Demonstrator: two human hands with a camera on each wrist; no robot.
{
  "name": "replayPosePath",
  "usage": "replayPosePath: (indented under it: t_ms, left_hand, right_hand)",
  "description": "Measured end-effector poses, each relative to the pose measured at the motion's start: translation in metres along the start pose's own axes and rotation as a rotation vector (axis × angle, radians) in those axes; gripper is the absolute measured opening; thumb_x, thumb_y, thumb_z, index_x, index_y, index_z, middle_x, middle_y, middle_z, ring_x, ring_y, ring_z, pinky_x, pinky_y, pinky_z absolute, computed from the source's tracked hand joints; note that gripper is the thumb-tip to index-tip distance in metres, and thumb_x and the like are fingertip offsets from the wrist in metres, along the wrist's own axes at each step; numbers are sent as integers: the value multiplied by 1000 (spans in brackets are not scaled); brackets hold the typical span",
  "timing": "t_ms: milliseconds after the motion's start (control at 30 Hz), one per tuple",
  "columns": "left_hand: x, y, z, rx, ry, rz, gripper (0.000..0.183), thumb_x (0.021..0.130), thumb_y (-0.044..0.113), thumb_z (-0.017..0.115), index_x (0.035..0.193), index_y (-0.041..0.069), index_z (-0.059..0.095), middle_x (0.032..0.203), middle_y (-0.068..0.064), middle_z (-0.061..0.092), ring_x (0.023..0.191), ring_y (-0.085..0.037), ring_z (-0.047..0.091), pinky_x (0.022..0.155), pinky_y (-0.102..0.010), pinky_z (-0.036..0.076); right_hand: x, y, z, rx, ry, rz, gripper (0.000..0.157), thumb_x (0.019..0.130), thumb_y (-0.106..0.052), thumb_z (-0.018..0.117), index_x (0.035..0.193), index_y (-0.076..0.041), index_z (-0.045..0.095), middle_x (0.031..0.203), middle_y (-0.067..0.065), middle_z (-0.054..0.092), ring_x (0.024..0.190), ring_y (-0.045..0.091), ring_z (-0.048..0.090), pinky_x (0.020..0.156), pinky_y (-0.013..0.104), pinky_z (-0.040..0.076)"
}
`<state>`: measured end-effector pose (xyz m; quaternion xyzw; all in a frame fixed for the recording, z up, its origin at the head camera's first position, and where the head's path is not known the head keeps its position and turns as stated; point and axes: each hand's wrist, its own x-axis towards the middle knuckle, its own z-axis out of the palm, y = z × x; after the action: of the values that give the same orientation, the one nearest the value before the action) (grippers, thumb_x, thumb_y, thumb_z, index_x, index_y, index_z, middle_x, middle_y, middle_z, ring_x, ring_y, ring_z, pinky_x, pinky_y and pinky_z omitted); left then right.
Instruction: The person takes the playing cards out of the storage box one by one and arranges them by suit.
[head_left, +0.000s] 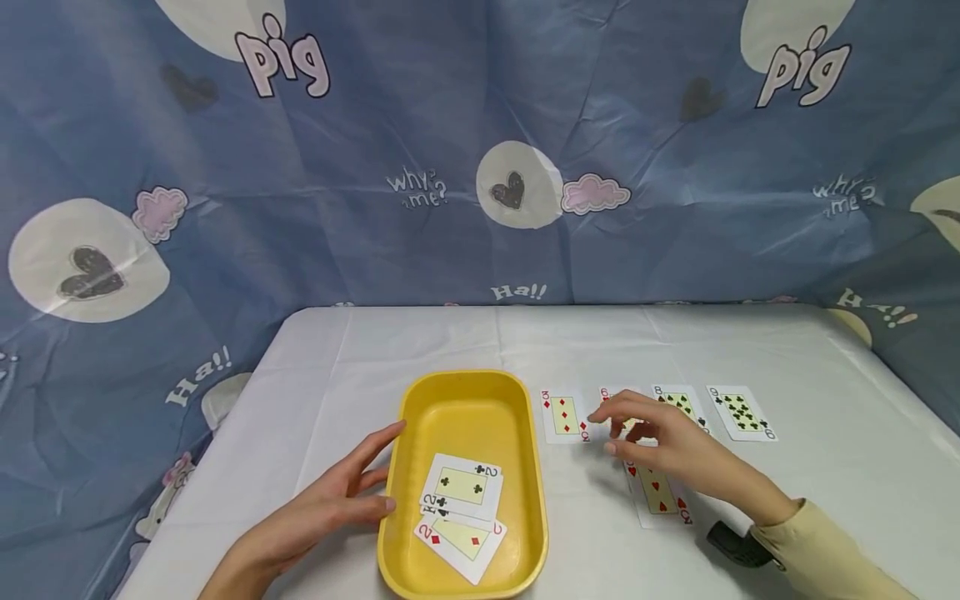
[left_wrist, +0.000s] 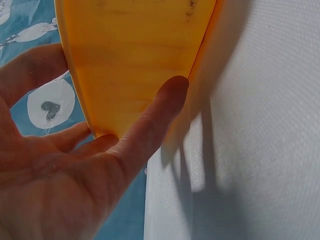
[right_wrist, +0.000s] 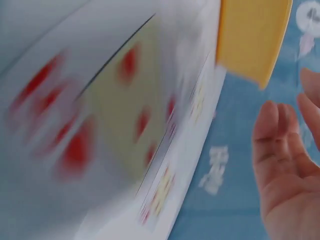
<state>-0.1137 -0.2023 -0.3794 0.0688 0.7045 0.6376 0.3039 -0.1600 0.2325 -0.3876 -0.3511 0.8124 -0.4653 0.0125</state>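
Observation:
My left hand (head_left: 315, 517) is at the left side of a yellow tray (head_left: 536, 500), fingertips at its rim. In the left wrist view, the thumb (left_wrist: 172, 95) lies straight against the tray's outer wall. Inside the tray lie a two of clubs (head_left: 461, 489), a two of diamonds (head_left: 474, 560) and a mostly covered black card. Over the cards to the tray's right hovers my right hand (head_left: 667, 437), fingers loosely bent with nothing between them. Below it, a hearts card (head_left: 660, 504) lies face up, partly hidden.
A row of face-up cards runs behind the right hand: a three of diamonds (head_left: 564, 416), a mostly hidden red card (head_left: 609, 395), an eight of spades (head_left: 678, 398) and a nine of clubs (head_left: 742, 413). White cloth (head_left: 375, 358) covers the table; a blue printed curtain (head_left: 450, 100) hangs behind.

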Motion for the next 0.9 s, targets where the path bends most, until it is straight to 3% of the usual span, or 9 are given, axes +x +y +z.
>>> replayPosePath:
  t_ms: [367,667,900]
  left_hand:
    - [2,-1,2,-1,-6,8,81,94,16,66,158,28,17,163,-13,9,138,-38,35,94,-47,49]
    - [2,0,2,0,-8,17,81,93,16,67,157,29,19,163,-12,11,138,-37,36,94,-46,49]
    - [2,-1,1,6,7,-15,81,94,18,67,157,30,18,163,-10,7,138,-37,35,95,-46,49]
  right_hand:
    - [48,-24,39,151,-95,-117,38,86,4,72,120,-13,65,119,5,62,101,22,59,84,33,53]
    - [86,-39,66,195,-361,-100,36,93,-6,68,125,-21,62,124,2,60,114,26,57,93,32,50]
    - [116,-36,82,165,-528,-67,41,90,-4,71,128,-14,62,128,4,59,116,20,57,91,28,51]
